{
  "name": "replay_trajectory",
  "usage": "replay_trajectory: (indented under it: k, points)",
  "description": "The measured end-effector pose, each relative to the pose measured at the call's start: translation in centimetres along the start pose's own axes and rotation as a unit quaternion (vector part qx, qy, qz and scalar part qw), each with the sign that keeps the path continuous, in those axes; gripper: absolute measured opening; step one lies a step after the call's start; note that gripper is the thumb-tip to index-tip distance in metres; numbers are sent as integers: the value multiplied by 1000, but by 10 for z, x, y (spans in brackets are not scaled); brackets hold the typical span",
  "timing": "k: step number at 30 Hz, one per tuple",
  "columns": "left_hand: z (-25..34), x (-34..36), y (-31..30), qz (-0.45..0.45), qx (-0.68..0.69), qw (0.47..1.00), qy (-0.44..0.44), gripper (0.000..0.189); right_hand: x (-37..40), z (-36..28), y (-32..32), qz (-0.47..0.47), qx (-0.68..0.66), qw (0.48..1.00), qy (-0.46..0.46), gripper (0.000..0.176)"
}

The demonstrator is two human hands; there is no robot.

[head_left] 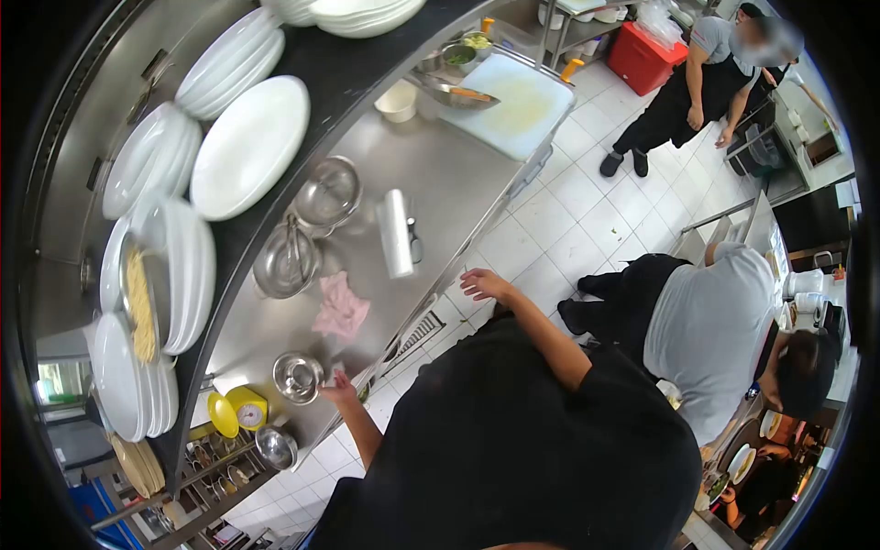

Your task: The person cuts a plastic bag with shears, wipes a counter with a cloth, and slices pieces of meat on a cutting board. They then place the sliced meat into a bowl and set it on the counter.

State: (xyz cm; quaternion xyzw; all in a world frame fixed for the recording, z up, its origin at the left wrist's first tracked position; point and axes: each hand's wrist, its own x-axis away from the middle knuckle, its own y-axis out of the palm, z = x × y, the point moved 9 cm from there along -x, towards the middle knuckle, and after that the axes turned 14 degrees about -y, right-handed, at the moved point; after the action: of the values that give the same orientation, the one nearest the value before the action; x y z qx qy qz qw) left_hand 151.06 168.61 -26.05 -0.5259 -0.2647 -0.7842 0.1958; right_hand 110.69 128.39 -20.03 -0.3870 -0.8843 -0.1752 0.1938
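Observation:
My left hand (341,389) is at the table's front edge, fingers apart, with its fingertips close beside the rim of a small steel bowl (298,378). Over the edge of the table hovers my right hand (487,286), open, fingers spread and nothing in it. Nearest to that hand is a roll of clear wrap (396,234) lying on the steel table (440,179). A crumpled pink cloth (341,305) lies between the wrap and the small bowl. Further back are two larger steel bowls, one (328,192) beside another (286,264) with a whisk in it.
White plates (249,147) stand in stacks on a dark shelf, with a dish of noodles (139,307) among them. A yellow scale (246,408) is at the lower left. A cutting board (509,105) covers the far end. Two co-workers (710,330) (701,82) stand to the right.

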Motion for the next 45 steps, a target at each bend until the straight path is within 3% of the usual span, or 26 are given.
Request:
replay_trajectory:
  k: [3, 6, 8, 10, 12, 14, 17, 18, 21, 23, 24, 25, 26, 28, 29, 30, 32, 33, 34, 35, 37, 38, 41, 42, 44, 45]
  points:
    - [-73, -13, 27, -62, -275, 956, 82, 65, 4, -10, -88, 62, -75, 994, -45, 40]
    - [-171, 9, 82, -125, -476, 854, 170, 61, 11, -24, -172, 181, -101, 976, -68, 42]
    - [-213, 63, 135, -114, -564, 705, 414, 70, 12, -36, -208, 216, -119, 965, -86, 39]
    - [-250, 123, 185, -91, -623, 550, 550, 85, 6, -48, -232, 227, -126, 961, -97, 37]
    - [-283, 169, 231, -88, -659, 460, 588, 91, -10, -61, -245, 216, -122, 964, -98, 37]
    - [-311, 187, 264, -57, -700, 405, 586, 95, -23, -74, -257, 200, -95, 970, -99, 38]
    - [-333, 122, 295, -78, -753, 357, 547, 94, -53, -117, -264, 128, -12, 987, -98, 40]
    - [-341, 98, 301, -94, -769, 348, 528, 92, -67, -131, -268, 96, 21, 991, -95, 40]
    - [-366, 123, 318, -90, -790, 336, 505, 86, -108, -163, -295, -1, 168, 983, -77, 39]
    - [-384, 142, 322, -93, -790, 313, 519, 84, -123, -194, -322, -69, 314, 946, -35, 37]
    - [-393, 147, 329, -99, -792, 309, 517, 84, -149, -198, -351, -114, 478, 863, -121, 36]
    - [-398, 150, 333, -102, -795, 304, 515, 85, -174, -194, -380, -155, 619, 743, -203, 35]
    - [-403, 153, 336, -110, -790, 293, 527, 82, -198, -201, -428, -96, 664, 736, -96, 32]
    - [-402, 178, 342, -69, -738, 285, 608, 79, -166, -313, -466, 187, 832, 495, -163, 29]
    - [-408, 199, 337, -50, -710, 280, 645, 78, -159, -367, -478, 213, 838, 476, -160, 36]
    - [-412, 226, 337, -51, -690, 318, 648, 66, -165, -392, -501, 257, 848, 419, -198, 45]
    - [-432, 247, 339, -68, -682, 371, 626, 55, -196, -403, -552, 216, 893, 370, -138, 45]
    - [-439, 253, 333, -71, -679, 397, 614, 49, -216, -399, -578, 183, 908, 364, -102, 47]
    - [-453, 256, 337, -118, -653, 428, 614, 31, -235, -390, -600, 140, 903, 405, -40, 47]
    - [-472, 260, 344, -146, -637, 423, 628, 25, -256, -383, -616, 96, 894, 437, 21, 47]
    - [-522, 272, 366, -182, -633, 440, 610, 21, -288, -375, -623, 43, 905, 419, 52, 41]
    - [-547, 247, 376, -220, -616, 533, 536, 22, -302, -372, -627, 16, 912, 405, 67, 39]
    - [-637, 272, 429, -242, -625, 579, 463, 25, -344, -351, -656, -81, 894, 416, 147, 31]
    - [-661, 282, 446, -248, -625, 594, 442, 26, -354, -344, -666, -96, 881, 439, 145, 29]
    - [-698, 279, 472, -236, -614, 550, 513, 30, -369, -332, -700, -118, 854, 484, 151, 26]
    - [-711, 279, 479, -237, -596, 577, 506, 30, -374, -324, -707, -133, 859, 486, 93, 26]
